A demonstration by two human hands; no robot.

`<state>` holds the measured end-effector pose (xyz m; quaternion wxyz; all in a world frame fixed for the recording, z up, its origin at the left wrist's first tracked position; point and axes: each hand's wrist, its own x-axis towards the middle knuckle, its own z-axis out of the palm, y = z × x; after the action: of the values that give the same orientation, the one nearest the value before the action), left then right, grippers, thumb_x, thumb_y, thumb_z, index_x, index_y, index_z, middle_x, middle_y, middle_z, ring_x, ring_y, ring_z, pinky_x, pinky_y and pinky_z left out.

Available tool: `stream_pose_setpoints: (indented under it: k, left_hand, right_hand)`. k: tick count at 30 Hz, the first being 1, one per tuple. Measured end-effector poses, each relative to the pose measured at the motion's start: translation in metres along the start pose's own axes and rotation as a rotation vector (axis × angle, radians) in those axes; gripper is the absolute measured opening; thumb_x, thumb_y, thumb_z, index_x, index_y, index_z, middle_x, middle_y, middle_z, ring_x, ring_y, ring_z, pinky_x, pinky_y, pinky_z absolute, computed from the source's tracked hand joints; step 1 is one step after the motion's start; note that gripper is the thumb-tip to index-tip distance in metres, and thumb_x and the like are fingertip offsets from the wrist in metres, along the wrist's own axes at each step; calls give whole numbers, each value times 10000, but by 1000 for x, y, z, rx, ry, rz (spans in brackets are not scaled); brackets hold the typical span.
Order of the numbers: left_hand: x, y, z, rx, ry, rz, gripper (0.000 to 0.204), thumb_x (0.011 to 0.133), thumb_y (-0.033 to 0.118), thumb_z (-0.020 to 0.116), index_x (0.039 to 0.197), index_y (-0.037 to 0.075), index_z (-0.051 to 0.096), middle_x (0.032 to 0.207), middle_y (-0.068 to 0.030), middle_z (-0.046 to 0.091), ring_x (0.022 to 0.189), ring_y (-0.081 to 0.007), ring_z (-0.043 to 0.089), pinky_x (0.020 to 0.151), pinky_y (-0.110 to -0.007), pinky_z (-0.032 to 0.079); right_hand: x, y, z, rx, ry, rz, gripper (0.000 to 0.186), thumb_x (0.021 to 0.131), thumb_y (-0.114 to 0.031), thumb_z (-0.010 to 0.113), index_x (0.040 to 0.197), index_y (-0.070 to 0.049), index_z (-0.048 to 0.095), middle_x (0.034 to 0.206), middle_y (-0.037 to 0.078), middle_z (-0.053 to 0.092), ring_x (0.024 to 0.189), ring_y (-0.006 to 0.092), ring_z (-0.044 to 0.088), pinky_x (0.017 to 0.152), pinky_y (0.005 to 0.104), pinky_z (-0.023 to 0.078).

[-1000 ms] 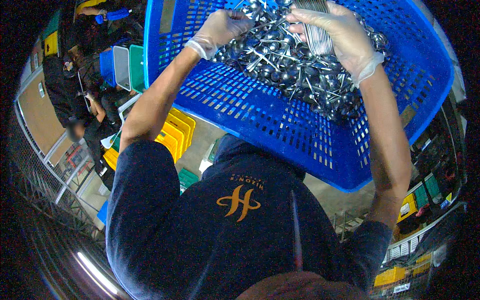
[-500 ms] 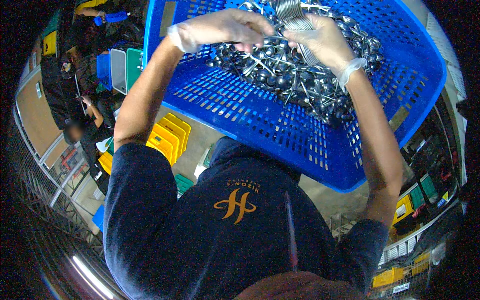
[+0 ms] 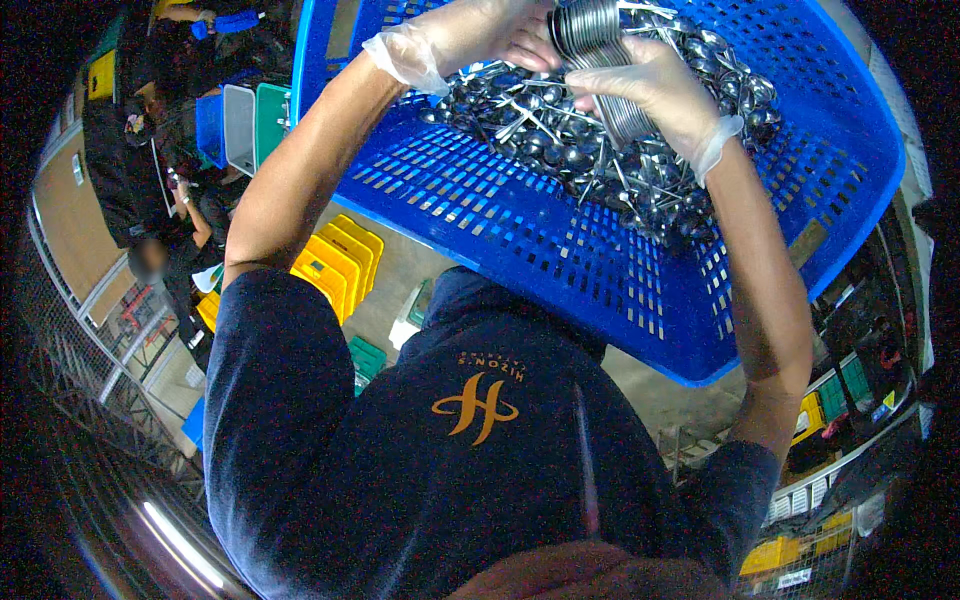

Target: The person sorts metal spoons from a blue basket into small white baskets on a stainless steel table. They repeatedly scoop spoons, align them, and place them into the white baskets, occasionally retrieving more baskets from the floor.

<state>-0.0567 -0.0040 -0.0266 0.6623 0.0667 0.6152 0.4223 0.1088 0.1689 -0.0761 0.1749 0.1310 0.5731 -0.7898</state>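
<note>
My right hand [image 3: 650, 85], in a clear thin glove, is closed around a long stack of nested metal spoons [image 3: 585, 30]. Its thumb lies across the handles, and the bowls are bunched at the upper end. Left of that end is my left hand [image 3: 485, 35], gloved too. Its fingers are loosely bent and reach toward the stack; the top of the picture cuts off part of this hand, and I cannot tell whether it touches the spoons. Beneath both hands, a heap of loose spoons [image 3: 560, 150] fills the middle of a large blue perforated basket [image 3: 480, 235].
Below the basket's left side stand nested yellow bins [image 3: 340, 265]. Blue, grey and green bins [image 3: 240, 130] are lined up farther left. A person in dark clothes [image 3: 185, 265] is at the left edge. More yellow crates [image 3: 805, 420] stand at the lower right.
My left hand has moved up toward the picture's top edge. The spoon stack in my right hand has tilted, so its bowl end shows more. The basket appears slightly shifted to the right.
</note>
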Motion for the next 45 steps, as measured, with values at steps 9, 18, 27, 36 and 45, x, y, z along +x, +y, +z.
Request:
stream_pose_setpoints:
  k: [9, 18, 27, 36, 45]
  left_hand:
    - [61, -189, -165, 1996, -226, -305, 247, 931, 200, 694, 1131, 62, 736, 1068, -133, 761, 955, -350, 749, 764, -438, 633]
    - [65, -241, -171, 1449, 479, -256, 316, 933, 341, 673, 1149, 127, 761, 1099, -173, 755, 996, -338, 744, 860, -418, 591]
    - [-87, -32, -28, 951, 433, 97, 293, 827, 268, 746, 943, -1, 760, 815, -150, 741, 759, -199, 711, 728, -345, 551]
    - [-131, -47, 53, 430, 484, 303, 311, 912, 283, 643, 761, 18, 700, 657, -38, 667, 629, -100, 625, 589, -290, 502]
    - [-112, -56, 200, -113, 371, 703, 473, 965, 260, 741, 1362, 44, 600, 1237, -90, 660, 1139, -177, 614, 994, -324, 491]
  right_hand:
    - [-12, -52, -6, 395, 128, 67, 213, 913, -90, 757, 1076, 16, 672, 941, 111, 733, 795, 181, 725, 718, 304, 614]
    - [-8, -45, -13, 355, 99, 81, 244, 901, -95, 775, 1097, 2, 666, 940, 91, 727, 795, 180, 727, 688, 309, 620]
    - [3, -11, -1, -564, 20, -286, 331, 852, -295, 811, 1020, -21, 733, 914, 140, 763, 820, 236, 741, 767, 401, 569]
    - [-25, -17, 53, -582, -346, -260, 250, 882, -146, 776, 1084, -8, 723, 910, 88, 756, 781, 150, 716, 721, 318, 570]
    - [-160, -49, 82, 71, -170, -4, 196, 836, -46, 781, 999, 31, 703, 882, 130, 746, 746, 209, 741, 678, 336, 600]
